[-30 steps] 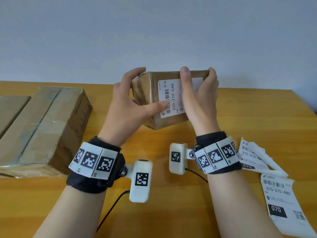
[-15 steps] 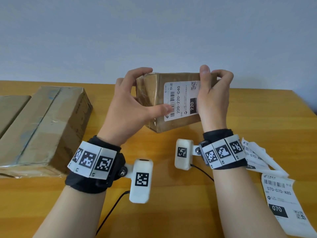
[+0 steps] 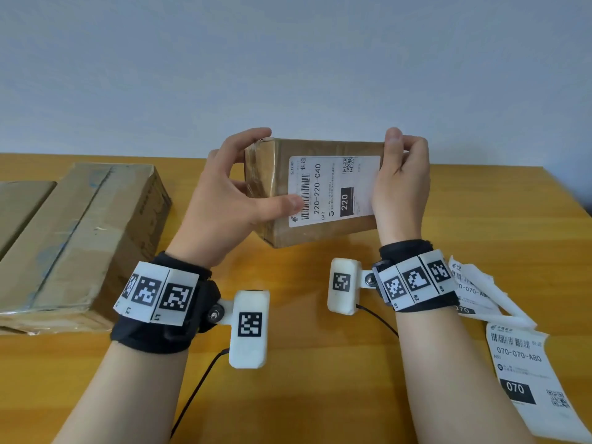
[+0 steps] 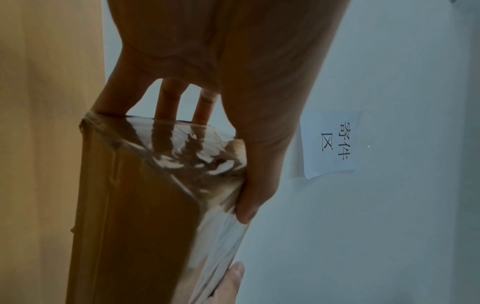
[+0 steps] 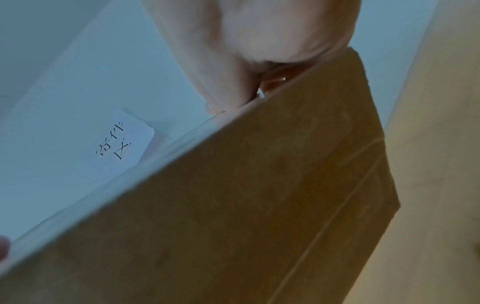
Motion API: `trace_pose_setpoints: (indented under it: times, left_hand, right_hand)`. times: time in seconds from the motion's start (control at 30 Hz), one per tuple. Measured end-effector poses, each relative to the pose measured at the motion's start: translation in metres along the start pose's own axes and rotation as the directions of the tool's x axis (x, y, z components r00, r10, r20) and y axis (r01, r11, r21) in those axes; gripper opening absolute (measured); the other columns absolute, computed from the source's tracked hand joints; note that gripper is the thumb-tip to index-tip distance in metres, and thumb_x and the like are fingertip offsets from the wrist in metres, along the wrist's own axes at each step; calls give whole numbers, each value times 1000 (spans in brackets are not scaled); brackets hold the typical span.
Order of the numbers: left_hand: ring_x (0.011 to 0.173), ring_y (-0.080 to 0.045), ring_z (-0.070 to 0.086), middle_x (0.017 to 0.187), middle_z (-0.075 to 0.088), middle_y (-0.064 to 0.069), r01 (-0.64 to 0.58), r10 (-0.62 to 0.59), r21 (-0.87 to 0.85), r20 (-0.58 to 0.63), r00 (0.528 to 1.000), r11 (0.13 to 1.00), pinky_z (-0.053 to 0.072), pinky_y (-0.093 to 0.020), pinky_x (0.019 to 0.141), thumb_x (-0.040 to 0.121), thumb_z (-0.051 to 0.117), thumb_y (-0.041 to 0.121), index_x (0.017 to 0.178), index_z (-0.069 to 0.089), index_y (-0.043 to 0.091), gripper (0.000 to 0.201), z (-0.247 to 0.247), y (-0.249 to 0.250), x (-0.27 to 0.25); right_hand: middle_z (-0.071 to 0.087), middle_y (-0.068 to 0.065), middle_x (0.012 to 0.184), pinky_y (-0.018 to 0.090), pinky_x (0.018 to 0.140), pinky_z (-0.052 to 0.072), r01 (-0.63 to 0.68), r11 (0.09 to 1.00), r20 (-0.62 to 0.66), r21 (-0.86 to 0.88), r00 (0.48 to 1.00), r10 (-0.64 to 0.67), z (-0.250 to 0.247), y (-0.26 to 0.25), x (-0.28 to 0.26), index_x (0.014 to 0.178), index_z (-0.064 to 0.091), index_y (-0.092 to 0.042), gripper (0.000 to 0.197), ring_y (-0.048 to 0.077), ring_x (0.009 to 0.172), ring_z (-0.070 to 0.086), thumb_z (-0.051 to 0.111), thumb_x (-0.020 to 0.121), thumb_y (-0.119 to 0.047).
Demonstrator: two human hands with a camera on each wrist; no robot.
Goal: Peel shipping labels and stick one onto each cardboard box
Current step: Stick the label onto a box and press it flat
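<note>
A labelled box (image 3: 315,190) is gripped at its left and right ends by curled left hand (image 3: 224,206) and right hand (image 3: 402,184), long axis spanning between them.

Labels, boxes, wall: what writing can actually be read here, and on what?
"220-220-C40", "220", "C40", "快递": label on the held small box.
"070-070-A80", "070": loose label on the table.
"070-A8", cut off: crumpled label.
"寄件区": wall paper sign.
"L1", "L2", "R1", "R2": wristband tags.
Fine print, barcodes: unreadable.
</note>
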State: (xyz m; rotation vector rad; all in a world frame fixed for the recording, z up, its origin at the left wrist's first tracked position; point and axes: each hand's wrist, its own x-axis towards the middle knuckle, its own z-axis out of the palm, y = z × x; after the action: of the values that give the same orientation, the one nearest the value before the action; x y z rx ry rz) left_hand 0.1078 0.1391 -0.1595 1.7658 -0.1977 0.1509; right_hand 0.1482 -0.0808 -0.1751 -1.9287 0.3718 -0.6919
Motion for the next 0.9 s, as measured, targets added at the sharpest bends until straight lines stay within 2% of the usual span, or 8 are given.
trace_pose_setpoints:
  times: [0.1,0.17,0.23,0.3,0.43,0.57,0.7,0.9]
  left_hand:
    - [92,-5,77,133,61,5,37,-37,-95,1,999,995,64,-28,67,59,94,30,147,47,40,100,-7,4,0]
    - [95,-7,76,134,61,5,19,-20,-69,-16,1000,997,65,-29,70,55,101,39,143,41,39,106,-9,3,0]
    - [99,-11,76,134,59,2,12,-15,-52,-67,998,999,65,-30,70,60,98,49,130,38,31,94,-8,1,0]
    - [104,-16,76,135,59,1,30,-35,-47,-104,994,998,65,-31,71,67,94,55,122,40,23,83,-4,-1,0]
    - [125,-13,67,139,62,5,6,-7,-16,-62,998,1000,64,-38,91,66,86,61,125,47,24,80,1,-6,1]
    - [133,-5,59,148,57,9,-55,56,-17,22,998,998,58,-31,102,64,90,54,138,46,25,91,1,-3,1]
    - [126,-3,62,149,57,8,-114,112,27,62,992,993,56,-20,95,69,94,42,146,46,24,92,2,0,-2]
    - [93,2,66,133,62,19,-105,103,28,48,993,994,56,-17,77,72,97,26,132,52,33,75,9,8,-8]
  right_hand:
    - [49,-11,75,30,66,42,-63,997,85,54,995,58,-2,-8,-1,98,48,-24,34,6,66,51,32,111,-51]
    - [53,-7,79,32,67,44,-84,994,184,66,980,71,-3,-15,-3,107,47,-27,41,10,71,55,28,107,-63]
    - [63,2,100,38,74,50,-43,997,248,60,968,27,-4,-21,-6,123,45,-34,54,16,88,64,28,96,-77]
    - [59,5,125,44,88,56,3,998,259,64,966,-20,-4,-26,-9,129,45,-41,62,23,109,64,32,87,-84]
    - [41,-6,128,47,91,59,42,999,268,2,962,-41,-6,-35,-12,123,46,-43,69,28,123,56,37,76,-94]
    - [33,-3,130,47,90,60,-7,999,276,-51,961,21,-6,-37,-12,125,38,-35,85,28,128,48,38,67,-97]
    - [29,-3,130,46,92,58,-2,996,245,-86,969,23,-4,-35,-12,124,34,-32,87,26,130,42,38,66,-96]
    - [31,3,123,48,80,61,55,979,228,-199,974,-9,-6,-27,-15,116,25,-29,83,35,115,57,26,69,-97]
